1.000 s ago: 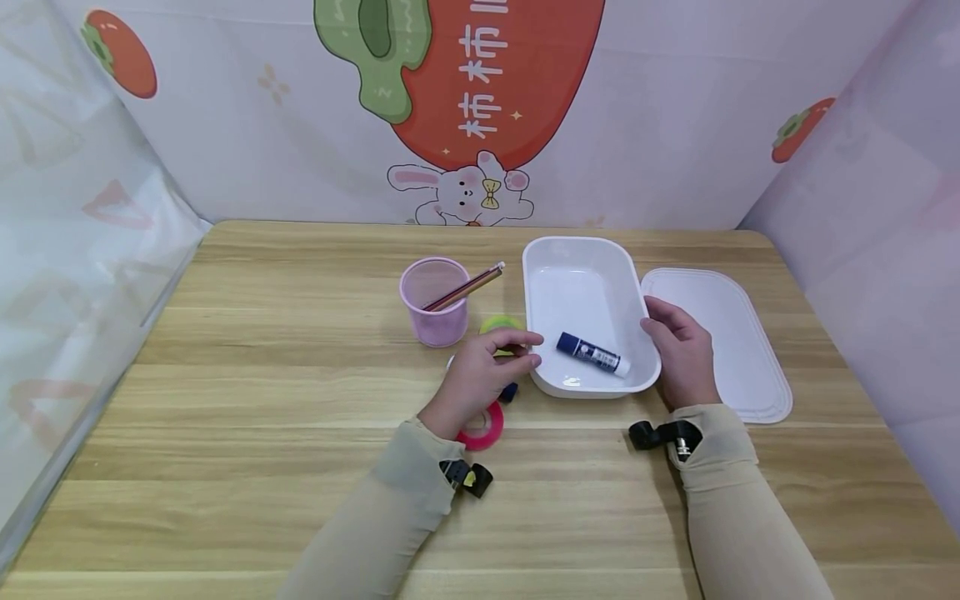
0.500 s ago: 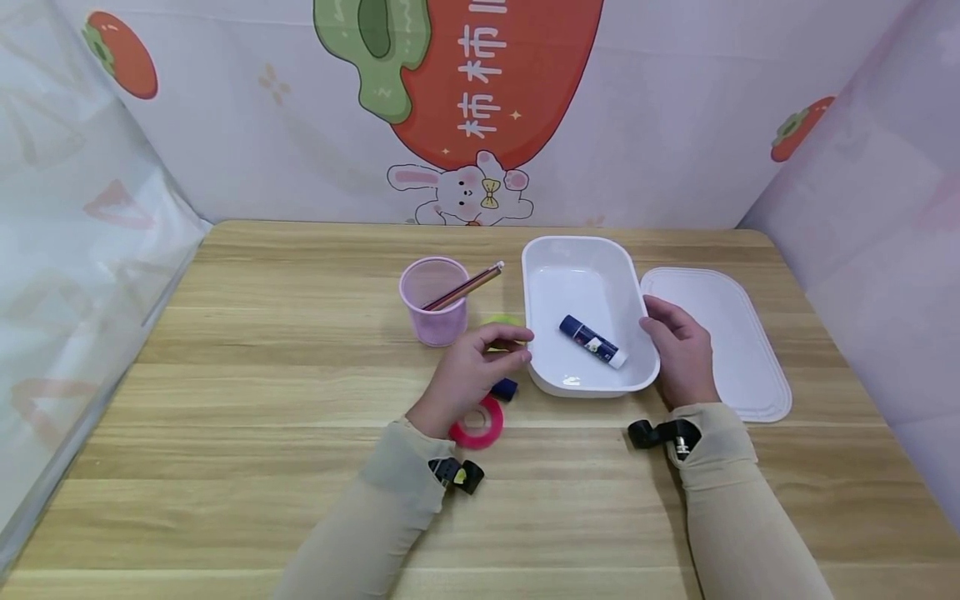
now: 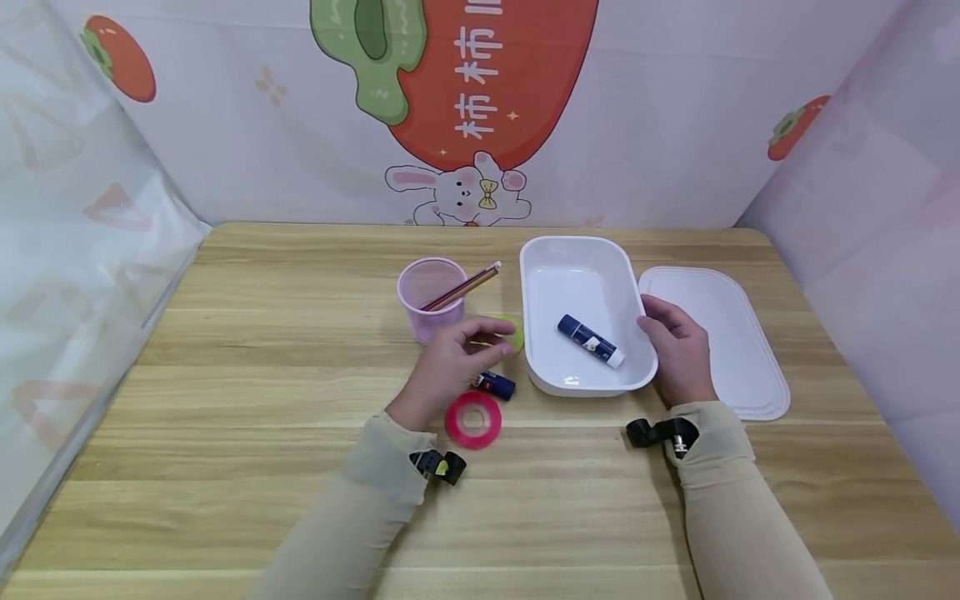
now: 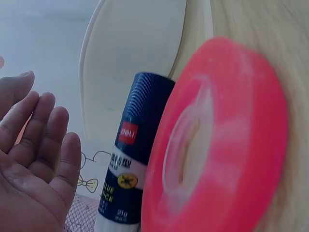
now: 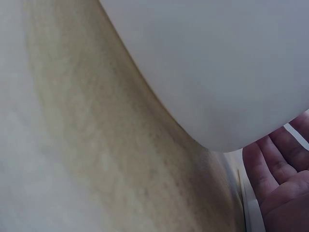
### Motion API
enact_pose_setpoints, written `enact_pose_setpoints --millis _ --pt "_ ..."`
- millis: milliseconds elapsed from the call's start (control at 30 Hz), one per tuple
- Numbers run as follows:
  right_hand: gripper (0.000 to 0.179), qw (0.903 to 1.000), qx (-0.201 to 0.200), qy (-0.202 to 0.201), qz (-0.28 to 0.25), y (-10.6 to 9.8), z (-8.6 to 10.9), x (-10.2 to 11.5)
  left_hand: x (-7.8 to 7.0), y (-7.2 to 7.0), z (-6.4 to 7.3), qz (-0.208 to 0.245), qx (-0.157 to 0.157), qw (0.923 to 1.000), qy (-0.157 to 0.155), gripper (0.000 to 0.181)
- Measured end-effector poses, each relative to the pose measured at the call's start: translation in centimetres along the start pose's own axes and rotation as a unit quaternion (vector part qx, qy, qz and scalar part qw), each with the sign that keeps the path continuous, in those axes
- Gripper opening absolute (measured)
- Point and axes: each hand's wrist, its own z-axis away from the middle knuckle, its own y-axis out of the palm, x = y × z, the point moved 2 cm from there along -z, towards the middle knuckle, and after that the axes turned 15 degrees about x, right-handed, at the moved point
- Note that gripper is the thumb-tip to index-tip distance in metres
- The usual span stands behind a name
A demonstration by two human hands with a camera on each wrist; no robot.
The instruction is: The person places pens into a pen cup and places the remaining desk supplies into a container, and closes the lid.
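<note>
A white plastic box (image 3: 577, 292) holds one dark-blue glue stick (image 3: 590, 341) with a white end. My right hand (image 3: 681, 354) grips the box's right rim, thumb at the edge and fingers (image 5: 277, 159) along the outside wall. My left hand (image 3: 442, 367) is left of the box, fingers loosely bent with nothing in them. Beside and partly under it lie another glue stick (image 3: 497, 385), a pink tape roll (image 3: 473, 419) and a yellow-green tape roll (image 3: 516, 335), partly hidden. In the left wrist view that glue stick (image 4: 128, 154) appears behind the pink tape roll (image 4: 251, 130).
A pink mesh pencil cup (image 3: 432, 321) with pencils (image 3: 468, 283) leaning in it stands behind my left hand. A white lid (image 3: 720, 342) lies right of the box. Printed cloth (image 3: 637, 150) hangs behind the wooden table (image 3: 300, 500).
My left hand has drawn back leftward from the box's rim, uncovering more of the outside glue stick and pink tape roll. The glue stick inside has rolled slightly. My right hand stays put.
</note>
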Motion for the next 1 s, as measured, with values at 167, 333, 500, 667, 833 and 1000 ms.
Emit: enact_pose_setpoints --millis 167,333,500,667,833,1000 --pt "0.038 1.0 0.002 -0.001 0.001 0.1 -0.1 0.0 0.3 -1.0 0.5 0.002 0.003 1.0 -0.007 0.029" --pt "0.038 1.0 0.002 0.0 0.0 0.0 -0.1 0.0 0.7 -1.8 1.0 -0.008 0.001 0.9998 -0.018 0.03" --pt "0.038 1.0 0.003 -0.006 0.002 -0.1 -0.1 -0.2 1.1 -2.5 1.4 -0.022 -0.004 0.9995 -0.022 0.032" --pt "0.037 0.9997 0.002 -0.022 -0.009 -0.2 0.0 -0.3 1.4 -2.7 1.6 -0.036 0.001 0.999 -0.024 0.032" --pt "0.038 0.9997 0.006 -0.021 -0.015 0.0 0.1 -0.2 1.7 -3.1 1.9 -0.047 -0.004 0.9979 -0.044 0.032" --pt "0.038 0.9997 0.006 -0.022 -0.009 0.0 0.0 -0.1 2.1 -3.5 2.0 -0.049 0.002 0.9976 -0.049 0.033"
